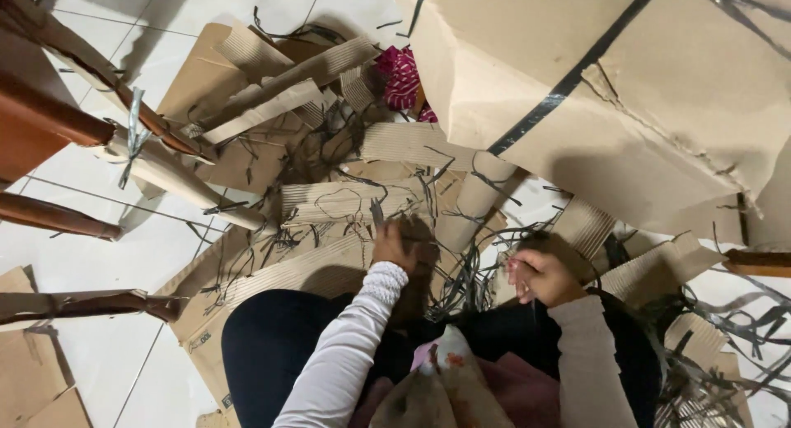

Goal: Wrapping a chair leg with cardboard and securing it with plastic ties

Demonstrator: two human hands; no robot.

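From my remote seat, much escapes me. The left hand (397, 245) shows only its back; its fingers are buried among dark plastic strapping (461, 280) and corrugated cardboard (346, 201), so I cannot tell what it grips, if anything. The right hand (540, 277) is curled and in shadow; whether it pinches a strap is unclear. The big cardboard box (626, 90) runs off the top and right edges. The wooden furniture legs (49, 123) are cut off at the left edge. A pink patterned cloth (402, 78) peeks from behind cardboard, mostly covered. My own lap hides the floor (99, 222) beneath.
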